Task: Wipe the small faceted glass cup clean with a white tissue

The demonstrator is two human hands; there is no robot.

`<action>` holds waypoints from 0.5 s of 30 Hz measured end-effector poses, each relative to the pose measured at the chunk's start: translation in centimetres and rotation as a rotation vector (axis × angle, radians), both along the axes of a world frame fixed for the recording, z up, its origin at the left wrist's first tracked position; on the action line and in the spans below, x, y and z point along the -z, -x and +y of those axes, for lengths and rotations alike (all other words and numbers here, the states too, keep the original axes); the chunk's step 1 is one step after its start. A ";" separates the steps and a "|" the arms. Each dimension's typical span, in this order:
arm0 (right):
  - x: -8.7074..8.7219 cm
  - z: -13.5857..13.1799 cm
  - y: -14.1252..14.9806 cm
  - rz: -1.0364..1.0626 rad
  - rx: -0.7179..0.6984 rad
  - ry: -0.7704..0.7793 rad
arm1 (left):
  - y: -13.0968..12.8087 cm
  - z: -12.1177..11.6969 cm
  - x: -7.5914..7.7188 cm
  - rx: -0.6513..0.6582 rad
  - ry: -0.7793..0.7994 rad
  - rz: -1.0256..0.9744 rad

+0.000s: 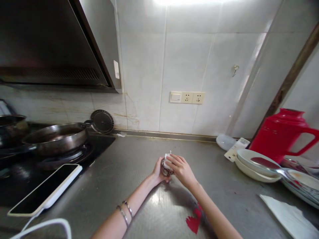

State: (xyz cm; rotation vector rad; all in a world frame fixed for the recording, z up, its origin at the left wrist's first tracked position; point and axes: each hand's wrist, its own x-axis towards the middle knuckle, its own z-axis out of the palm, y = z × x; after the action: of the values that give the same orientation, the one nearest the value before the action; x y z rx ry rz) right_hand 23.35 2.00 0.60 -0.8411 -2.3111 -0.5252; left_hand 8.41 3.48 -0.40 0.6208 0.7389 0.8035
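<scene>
Over the middle of the steel counter, my left hand (157,172) is wrapped round a small dark, shiny round thing, perhaps a glass jar (164,170). Its kind is hard to make out because my fingers cover much of it. My right hand (183,171) presses a white piece of tissue (167,159) against its top, fingers bent over it. Below my right forearm lies a torn red scrap (193,223) on the counter.
On the left, a phone (45,191) with a white cable lies beside the stove, where a steel pan (58,137) stands. Stacked plates (258,166), a red thermos jug (279,134) and a folded white tissue (290,215) are on the right.
</scene>
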 end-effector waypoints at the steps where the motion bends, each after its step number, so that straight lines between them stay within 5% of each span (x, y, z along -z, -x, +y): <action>1: 0.0 0.1 -0.2 -0.008 0.006 0.008 | 0.1 0.1 0.1 0.022 -0.005 -0.002; 15: 0.6 0.7 -1.2 0.085 0.056 0.052 | 0.3 0.4 0.4 0.052 -0.027 -0.033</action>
State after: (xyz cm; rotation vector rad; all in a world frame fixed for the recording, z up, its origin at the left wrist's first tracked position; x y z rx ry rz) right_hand 24.54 2.74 0.03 -0.9368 -2.2380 -0.4467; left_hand 8.12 3.91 -0.83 0.6469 0.6801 0.7746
